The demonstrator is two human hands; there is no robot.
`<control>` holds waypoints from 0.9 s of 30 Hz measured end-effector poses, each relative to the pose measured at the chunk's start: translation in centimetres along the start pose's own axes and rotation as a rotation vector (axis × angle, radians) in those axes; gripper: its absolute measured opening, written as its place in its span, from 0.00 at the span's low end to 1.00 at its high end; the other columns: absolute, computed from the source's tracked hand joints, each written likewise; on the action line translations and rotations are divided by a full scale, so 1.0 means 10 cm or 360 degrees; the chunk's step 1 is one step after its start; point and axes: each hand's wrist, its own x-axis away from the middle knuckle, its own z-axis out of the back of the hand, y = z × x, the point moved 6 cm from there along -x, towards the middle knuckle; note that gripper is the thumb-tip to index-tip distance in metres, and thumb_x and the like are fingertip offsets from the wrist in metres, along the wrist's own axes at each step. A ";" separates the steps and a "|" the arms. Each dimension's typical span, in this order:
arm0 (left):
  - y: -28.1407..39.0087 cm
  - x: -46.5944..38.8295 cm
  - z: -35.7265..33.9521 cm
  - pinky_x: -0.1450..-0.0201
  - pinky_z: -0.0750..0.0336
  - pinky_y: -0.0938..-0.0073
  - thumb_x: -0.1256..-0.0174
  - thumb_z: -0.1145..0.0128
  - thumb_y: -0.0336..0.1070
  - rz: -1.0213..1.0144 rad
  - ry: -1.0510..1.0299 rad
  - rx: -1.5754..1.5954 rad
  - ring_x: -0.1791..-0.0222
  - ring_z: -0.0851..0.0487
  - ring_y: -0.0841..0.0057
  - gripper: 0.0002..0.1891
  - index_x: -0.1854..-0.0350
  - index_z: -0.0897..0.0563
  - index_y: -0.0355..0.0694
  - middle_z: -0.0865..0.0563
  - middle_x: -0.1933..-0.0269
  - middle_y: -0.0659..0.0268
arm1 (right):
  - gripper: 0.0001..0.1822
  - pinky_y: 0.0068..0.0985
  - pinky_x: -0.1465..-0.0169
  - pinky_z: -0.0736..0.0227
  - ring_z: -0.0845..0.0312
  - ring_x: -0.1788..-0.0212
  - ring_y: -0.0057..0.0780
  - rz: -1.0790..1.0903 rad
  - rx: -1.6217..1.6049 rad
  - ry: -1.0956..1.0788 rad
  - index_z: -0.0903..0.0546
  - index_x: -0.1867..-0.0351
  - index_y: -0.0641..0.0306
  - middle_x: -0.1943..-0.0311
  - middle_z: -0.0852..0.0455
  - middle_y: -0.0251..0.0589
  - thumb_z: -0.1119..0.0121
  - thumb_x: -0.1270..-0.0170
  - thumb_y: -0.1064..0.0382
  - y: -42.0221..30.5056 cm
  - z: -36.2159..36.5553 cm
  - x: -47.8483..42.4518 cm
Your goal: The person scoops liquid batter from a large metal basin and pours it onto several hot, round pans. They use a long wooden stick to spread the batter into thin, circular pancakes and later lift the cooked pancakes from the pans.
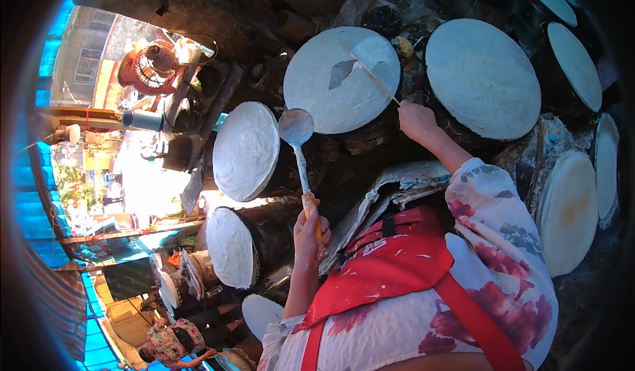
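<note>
My left hand (311, 229) grips the orange handle of a ladle (296, 127), its round metal bowl raised beside a large round white-coated surface (317, 88). In my right hand (417, 122) is a thin stick (369, 72), whose length lies across that same surface. Near the stick the white layer is folded over, and a grey patch (341, 73) shows beneath it. A second large white round (481, 78) is just beyond my right hand. To the left of the ladle stands a smaller, tilted-looking white round (246, 151) on a dark drum.
More white-topped drums stand at lower left (230, 247) and upper right (574, 66). A thick pale round (568, 212) lies at the right. Crusted sheets (369, 197) edge the space before my red apron. Another person (176, 341) is at the lower left.
</note>
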 end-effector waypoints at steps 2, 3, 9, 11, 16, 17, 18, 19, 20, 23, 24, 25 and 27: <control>0.02 0.02 -0.01 0.85 0.42 0.86 0.27 0.54 0.46 -0.0017 0.0015 -0.0003 0.87 0.35 0.85 0.17 0.43 0.30 0.43 0.31 0.78 0.69 | 0.09 0.42 0.61 0.24 0.17 0.64 0.47 -0.0042 -0.0047 0.0092 0.24 0.64 0.67 0.69 0.15 0.51 0.52 0.37 0.64 0.06 0.14 -0.03; 0.04 0.01 -0.04 0.86 0.42 0.86 0.27 0.54 0.46 -0.0019 0.0003 -0.0012 0.87 0.35 0.85 0.18 0.43 0.30 0.43 0.31 0.78 0.70 | 0.09 0.42 0.61 0.24 0.17 0.64 0.47 -0.0131 -0.0063 0.0158 0.24 0.65 0.66 0.69 0.15 0.51 0.51 0.37 0.62 0.26 0.13 -0.10; 0.07 0.06 -0.05 0.86 0.44 0.86 0.27 0.54 0.47 0.0071 0.0039 0.0019 0.88 0.36 0.86 0.17 0.44 0.30 0.42 0.32 0.80 0.70 | 0.11 0.43 0.60 0.25 0.18 0.63 0.49 0.0087 -0.0011 -0.0098 0.23 0.65 0.66 0.69 0.16 0.52 0.51 0.36 0.59 0.06 0.08 0.00; 0.06 0.07 -0.05 0.86 0.44 0.86 0.27 0.55 0.46 0.0068 0.0011 0.0037 0.88 0.36 0.86 0.17 0.44 0.30 0.42 0.31 0.80 0.70 | 0.11 0.43 0.60 0.25 0.19 0.63 0.49 0.0078 -0.0033 -0.0114 0.23 0.65 0.65 0.69 0.16 0.52 0.51 0.35 0.59 0.06 0.18 -0.04; 0.06 0.08 -0.03 0.86 0.43 0.86 0.27 0.55 0.45 0.0085 0.0006 0.0069 0.88 0.35 0.86 0.17 0.43 0.30 0.42 0.31 0.80 0.70 | 0.13 0.45 0.60 0.26 0.19 0.63 0.50 0.0075 0.0023 -0.0111 0.23 0.63 0.66 0.68 0.16 0.53 0.52 0.34 0.58 0.22 0.05 -0.16; 0.07 0.08 -0.02 0.86 0.43 0.85 0.27 0.55 0.45 0.0091 0.0019 0.0082 0.88 0.35 0.86 0.17 0.43 0.30 0.42 0.31 0.80 0.70 | 0.13 0.45 0.60 0.26 0.19 0.62 0.50 0.0159 0.0049 -0.0184 0.23 0.63 0.66 0.68 0.16 0.53 0.53 0.34 0.58 0.13 0.02 -0.10; 0.07 0.08 -0.01 0.86 0.43 0.85 0.27 0.55 0.45 0.0100 0.0026 0.0095 0.88 0.35 0.86 0.17 0.43 0.30 0.43 0.31 0.81 0.70 | 0.13 0.46 0.60 0.26 0.19 0.62 0.51 0.0237 0.0080 -0.0256 0.23 0.63 0.66 0.68 0.16 0.53 0.53 0.34 0.58 0.05 0.04 -0.05; 0.06 0.09 0.01 0.86 0.43 0.85 0.27 0.55 0.45 0.0089 0.0011 0.0098 0.88 0.35 0.85 0.17 0.42 0.31 0.43 0.31 0.80 0.70 | 0.13 0.46 0.60 0.27 0.19 0.62 0.51 0.0257 0.0067 -0.0258 0.23 0.64 0.66 0.67 0.16 0.53 0.53 0.34 0.58 0.03 0.09 -0.06; 0.05 0.09 0.03 0.86 0.43 0.85 0.27 0.55 0.45 0.0076 -0.0004 0.0100 0.88 0.36 0.85 0.17 0.42 0.31 0.43 0.31 0.80 0.70 | 0.13 0.46 0.60 0.27 0.19 0.62 0.51 0.0278 0.0053 -0.0261 0.23 0.64 0.66 0.67 0.16 0.54 0.53 0.34 0.58 0.03 0.15 -0.09; 0.05 0.08 0.03 0.86 0.43 0.85 0.27 0.55 0.45 0.0066 -0.0016 0.0081 0.88 0.36 0.85 0.17 0.42 0.30 0.42 0.31 0.80 0.70 | 0.12 0.47 0.61 0.27 0.19 0.64 0.51 0.0239 0.0065 -0.0158 0.23 0.66 0.65 0.69 0.16 0.53 0.53 0.34 0.59 0.14 0.22 -0.24; 0.07 0.08 0.03 0.86 0.43 0.85 0.27 0.55 0.45 0.0065 -0.0009 0.0067 0.88 0.36 0.85 0.17 0.42 0.30 0.42 0.31 0.80 0.70 | 0.12 0.46 0.61 0.27 0.19 0.64 0.51 0.0255 0.0089 -0.0159 0.23 0.66 0.65 0.70 0.16 0.53 0.53 0.34 0.59 0.12 0.17 -0.27; 0.07 0.08 0.03 0.86 0.43 0.85 0.27 0.55 0.45 0.0076 0.0002 0.0065 0.88 0.36 0.85 0.17 0.42 0.30 0.42 0.32 0.80 0.70 | 0.12 0.46 0.62 0.27 0.19 0.65 0.51 0.0267 0.0112 -0.0159 0.23 0.67 0.65 0.71 0.16 0.52 0.53 0.35 0.59 0.12 0.13 -0.28; 0.08 0.08 0.02 0.86 0.43 0.85 0.27 0.55 0.45 0.0100 0.0025 0.0064 0.88 0.37 0.86 0.17 0.42 0.30 0.42 0.32 0.80 0.70 | 0.09 0.45 0.63 0.27 0.19 0.67 0.50 0.0457 0.0151 -0.0175 0.23 0.68 0.65 0.73 0.16 0.50 0.52 0.36 0.61 0.00 0.08 -0.17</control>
